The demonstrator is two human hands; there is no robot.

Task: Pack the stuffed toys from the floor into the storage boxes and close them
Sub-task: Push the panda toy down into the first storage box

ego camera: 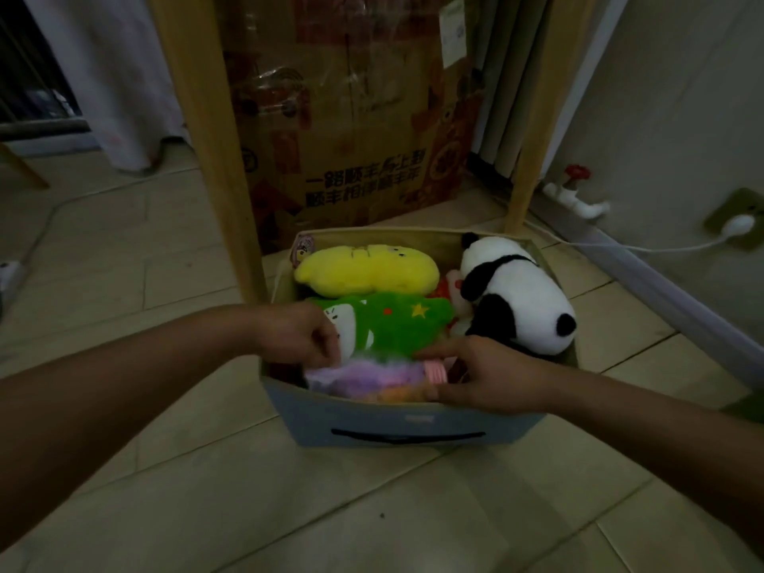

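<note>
A blue fabric storage box (397,428) with a black handle slot stands open on the tiled floor. Inside lie a yellow plush (366,270) at the back, a green plush with a star (397,322) in the middle, a panda (516,295) on the right, and a purple fluffy toy (364,376) at the front. My left hand (297,335) grips the purple toy's left end inside the box. My right hand (483,376) presses on its right end at the front rim, fingers curled over it. Something red and pink shows partly under the panda.
Behind the box stand a large printed cardboard carton (351,117) and two wooden legs (206,138). A white pipe with a red valve (576,192) and a wall socket with a plug and cable (736,223) are at right. A curtain hangs at back left.
</note>
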